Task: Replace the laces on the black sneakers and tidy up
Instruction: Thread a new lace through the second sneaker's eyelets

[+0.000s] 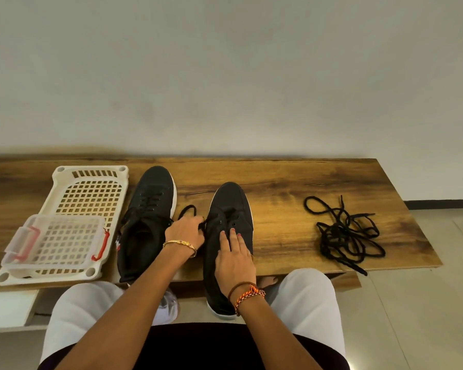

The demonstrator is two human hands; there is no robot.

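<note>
- Right hand (234,259), lower centre of the frame: fingers straight and spread, pressing flat on the tongue and side of the right sneaker (229,236), whose heel overhangs the near edge of the wooden bench (292,188).
- Left hand (185,232), centre: fingers curled, apparently pinching a black lace (187,209) at the sneaker's left eyelets; the fingertips are hidden, so the exact grip is uncertain. A loop of this lace rises just beyond the hand.
- Left sneaker (147,220), left of centre: already laced, standing just beside a white perforated tray (91,193).
- Clear lidded box (55,241) with red clasps, lower left: resting in the tray.
- Loose pile of black laces (345,233), right of centre: well apart from both shoes, one end trailing over the bench's near edge.
- Risks, as judged: a sharp pull on the lace could tip the overhanging sneaker off the bench if the pressing hand lifts; the tangled pile could knot further or slide off by its hanging end.
</note>
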